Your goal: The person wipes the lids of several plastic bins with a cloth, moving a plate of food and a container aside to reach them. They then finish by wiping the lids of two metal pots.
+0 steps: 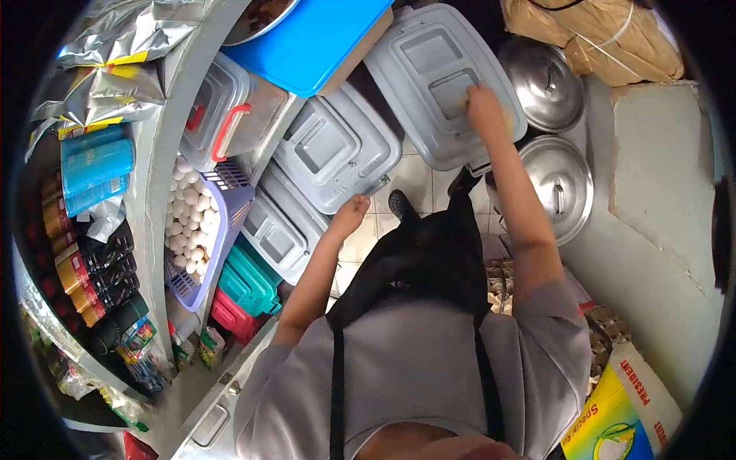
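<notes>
My left hand [351, 215] is at the near corner of a grey plastic storage box [326, 149], its fingers curled against the lid's edge beside the latch. My right hand [488, 113] is over the recessed lid of another grey storage box [429, 54]. Its fingers look closed, with a faint yellowish blur around them; what they hold, if anything, I cannot make out. The second box stands to the right of the first, beyond my feet. Both lids appear to be on.
Shelves on the left hold a purple basket of eggs [238, 203], clear containers [230, 115] and foil packs [126, 34]. A blue lid [307, 38] juts out above. Round metal lids [558, 192], egg trays [609, 326] and a printed sack [629, 402] stand on the right.
</notes>
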Motion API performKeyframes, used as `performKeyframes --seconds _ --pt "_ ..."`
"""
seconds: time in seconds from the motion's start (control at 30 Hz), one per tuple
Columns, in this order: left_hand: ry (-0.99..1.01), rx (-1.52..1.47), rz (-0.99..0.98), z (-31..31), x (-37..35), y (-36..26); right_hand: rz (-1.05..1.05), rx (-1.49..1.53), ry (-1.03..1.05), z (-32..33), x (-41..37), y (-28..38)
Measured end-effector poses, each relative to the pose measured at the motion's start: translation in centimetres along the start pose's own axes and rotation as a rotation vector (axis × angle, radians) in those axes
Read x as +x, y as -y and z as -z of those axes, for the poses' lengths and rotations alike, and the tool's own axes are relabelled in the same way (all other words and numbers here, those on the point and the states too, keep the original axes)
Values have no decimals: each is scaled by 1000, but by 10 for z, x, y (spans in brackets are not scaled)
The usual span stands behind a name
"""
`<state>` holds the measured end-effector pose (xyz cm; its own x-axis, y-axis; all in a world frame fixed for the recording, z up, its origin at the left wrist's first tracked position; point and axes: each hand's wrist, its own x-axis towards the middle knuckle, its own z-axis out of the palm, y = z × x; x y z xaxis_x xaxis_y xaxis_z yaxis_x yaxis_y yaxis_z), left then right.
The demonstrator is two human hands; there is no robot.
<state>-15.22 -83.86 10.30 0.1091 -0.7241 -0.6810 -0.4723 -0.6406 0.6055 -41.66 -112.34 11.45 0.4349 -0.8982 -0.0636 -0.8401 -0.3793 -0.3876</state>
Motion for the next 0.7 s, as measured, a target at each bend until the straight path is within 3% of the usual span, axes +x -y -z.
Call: performKeyframes --seconds 0.1,0.17,0.23,0.27,0.33,0.4,0.47,0.53,0.57,0.7 --pt "-43 -5 -23 -7 1 18 111 -246 -120 -81 52 -42" --pt "-61 -22 -35 -8 -1 14 198 -384 -167 -86 60 -36" --pt "-68 -45 -42 -13 -8 15 -57 -167 -17 -81 61 -26" --pt "-57 -38 -25 -16 -8 17 -61 -169 -19 -84 61 -17" --pt "-43 -30 -11 -23 -6 24 -49 28 178 -93 58 0" --pt "20 -58 -58 -29 2 31 14 81 110 -103 57 -4" --pt "4 -48 -64 -21 -3 -12 72 144 52 -100 56 -6" --pt "-3 -39 -71 -19 -7 -30 239 -220 479 -85 54 -16" --pt "4 -60 -70 -20 -5 -32 235 -224 474 -81 51 -22" --pt "-85 -21 -116 -14 -12 -50 -38 293 778 -82 56 -34"
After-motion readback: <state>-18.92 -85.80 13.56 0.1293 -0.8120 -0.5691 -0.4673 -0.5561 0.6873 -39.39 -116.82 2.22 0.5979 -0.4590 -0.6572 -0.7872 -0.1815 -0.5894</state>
